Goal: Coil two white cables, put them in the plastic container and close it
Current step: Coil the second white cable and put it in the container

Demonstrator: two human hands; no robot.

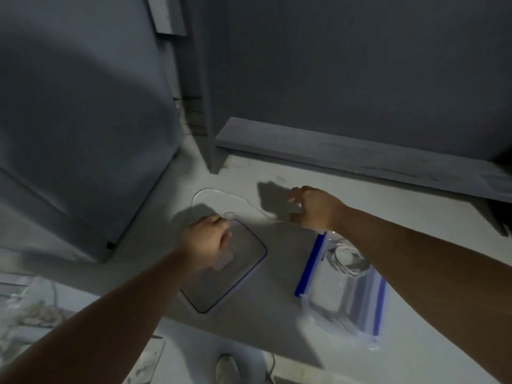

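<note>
Left hand (206, 239) closed, pinching one strand of a white cable (219, 194) above the lid (243, 275). Right hand (313, 207) curled loosely; whether it grips the cable, cannot tell (motion blur). Cable loops across the tabletop (279, 245) between the hands. Plastic container (343, 289), blue clips, sits open under the right forearm with a coiled cable (346, 260) inside.
</note>
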